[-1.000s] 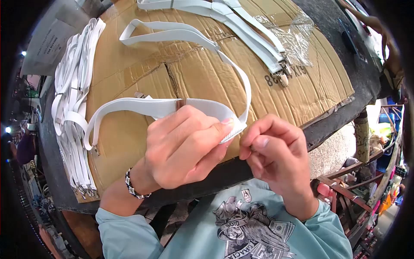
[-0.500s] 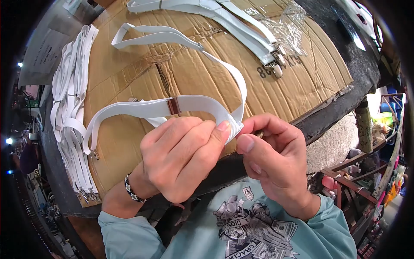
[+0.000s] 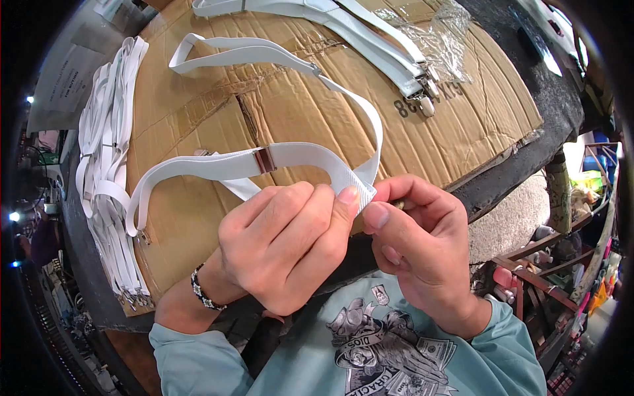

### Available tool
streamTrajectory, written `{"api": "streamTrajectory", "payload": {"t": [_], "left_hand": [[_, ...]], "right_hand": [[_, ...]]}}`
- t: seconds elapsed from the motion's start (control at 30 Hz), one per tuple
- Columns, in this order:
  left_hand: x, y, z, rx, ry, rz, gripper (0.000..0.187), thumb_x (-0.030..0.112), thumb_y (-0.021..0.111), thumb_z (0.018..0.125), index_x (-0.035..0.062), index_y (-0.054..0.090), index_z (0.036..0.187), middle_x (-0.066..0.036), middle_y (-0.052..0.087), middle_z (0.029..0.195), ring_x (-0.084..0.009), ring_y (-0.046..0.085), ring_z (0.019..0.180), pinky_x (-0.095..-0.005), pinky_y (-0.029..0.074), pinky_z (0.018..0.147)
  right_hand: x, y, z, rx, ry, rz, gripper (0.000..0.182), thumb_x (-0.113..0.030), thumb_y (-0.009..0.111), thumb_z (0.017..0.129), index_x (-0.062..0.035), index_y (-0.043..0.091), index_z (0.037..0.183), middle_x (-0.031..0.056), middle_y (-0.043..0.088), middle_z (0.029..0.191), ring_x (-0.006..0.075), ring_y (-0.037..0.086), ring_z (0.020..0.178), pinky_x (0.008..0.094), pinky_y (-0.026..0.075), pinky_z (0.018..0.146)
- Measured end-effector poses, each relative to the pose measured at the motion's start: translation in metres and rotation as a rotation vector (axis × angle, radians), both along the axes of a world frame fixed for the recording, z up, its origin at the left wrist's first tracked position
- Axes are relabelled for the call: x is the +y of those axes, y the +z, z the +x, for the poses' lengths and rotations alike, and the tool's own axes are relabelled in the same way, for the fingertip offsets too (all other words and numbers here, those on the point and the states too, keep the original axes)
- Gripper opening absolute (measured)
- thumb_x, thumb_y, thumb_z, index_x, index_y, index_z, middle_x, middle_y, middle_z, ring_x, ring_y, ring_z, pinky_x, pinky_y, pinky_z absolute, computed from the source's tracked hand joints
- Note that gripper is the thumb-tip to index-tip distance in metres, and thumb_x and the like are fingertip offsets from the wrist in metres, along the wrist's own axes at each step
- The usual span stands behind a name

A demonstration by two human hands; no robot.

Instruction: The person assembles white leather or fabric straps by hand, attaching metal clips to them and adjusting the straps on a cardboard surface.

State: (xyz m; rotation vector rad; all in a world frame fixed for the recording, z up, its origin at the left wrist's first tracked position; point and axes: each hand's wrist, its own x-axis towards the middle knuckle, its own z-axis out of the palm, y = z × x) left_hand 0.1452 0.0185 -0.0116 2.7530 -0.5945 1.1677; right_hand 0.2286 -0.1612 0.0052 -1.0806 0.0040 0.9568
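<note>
Our worktop (image 3: 564, 112) carries cardboard (image 3: 485, 135), likely to keep the white strap (image 3: 300, 154) clean. Above its near edge, our left hand (image 3: 284, 247) pinches the strap's corner, probably steadying it; our right hand's (image 3: 429, 247) fingers grip a small dark piece (image 3: 398, 204).

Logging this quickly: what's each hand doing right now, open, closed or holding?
Left hand: closed, pinching the flat white fabric strap.
Right hand: closed, pinching a small dark piece, mostly hidden.
</note>
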Motion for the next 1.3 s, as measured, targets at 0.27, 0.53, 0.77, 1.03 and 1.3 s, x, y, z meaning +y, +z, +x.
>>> {"api": "streamTrajectory", "payload": {"t": [0.27, 0.53, 0.77, 1.03, 1.3], "left_hand": [[-0.004, 0.007, 0.0, 0.124, 0.024, 0.116, 0.024, -0.001, 0.077, 0.076, -0.0087, 0.071, 0.097, -0.015, 0.069, 0.087, -0.0241, 0.066, 0.071, -0.0315, 0.054, 0.058], [-0.006, 0.009, -0.001, 0.183, 0.009, 0.161, 0.023, -0.002, 0.079, 0.072, -0.0079, 0.07, 0.092, -0.015, 0.068, 0.085, -0.0233, 0.064, 0.07, -0.0317, 0.052, 0.057], [-0.003, -0.004, 0.005, 0.038, 0.026, 0.052, 0.024, 0.006, 0.074, 0.069, -0.0028, 0.069, 0.09, -0.008, 0.062, 0.08, -0.0194, 0.06, 0.071, -0.0279, 0.046, 0.057], [0.002, 0.004, 0.0, 0.168, -0.029, -0.151, 0.034, -0.007, 0.08, 0.075, -0.0081, 0.069, 0.107, -0.014, 0.069, 0.088, -0.029, 0.067, 0.072, -0.0364, 0.055, 0.059], [0.002, -0.004, 0.006, 0.056, 0.013, -0.177, 0.031, 0.001, 0.073, 0.069, -0.0061, 0.072, 0.099, -0.01, 0.064, 0.082, -0.024, 0.065, 0.071, -0.0321, 0.055, 0.058]], "right_hand": [[0.003, 0.002, 0.01, -0.087, 0.051, -0.136, 0.017, -0.013, 0.072, 0.097, 0.0034, 0.069, 0.095, -0.0036, 0.063, 0.069, -0.0016, 0.049, 0.054, 0.0173, 0.033, 0.045], [0.009, -0.002, 0.013, -0.256, 0.057, -0.258, 0.017, -0.013, 0.071, 0.091, 0.0027, 0.068, 0.085, -0.0048, 0.061, 0.07, -0.0016, 0.047, 0.06, 0.0188, 0.034, 0.05], [0.01, -0.009, 0.01, -0.22, 0.017, -0.144, 0.015, -0.011, 0.07, 0.091, 0.0015, 0.068, 0.084, -0.0057, 0.062, 0.071, -0.0025, 0.047, 0.06, 0.0185, 0.034, 0.051], [0.011, -0.008, 0.006, -0.073, 0.025, -0.013, 0.008, -0.005, 0.067, 0.093, 0.0018, 0.064, 0.094, -0.0031, 0.053, 0.069, 0.0012, 0.038, 0.052, 0.0204, 0.027, 0.044], [0.008, -0.007, 0.007, -0.026, 0.026, 0.062, 0.017, -0.014, 0.069, 0.1, 0.0021, 0.067, 0.102, -0.0044, 0.062, 0.074, -0.0014, 0.046, 0.054, 0.0174, 0.031, 0.046]]}}
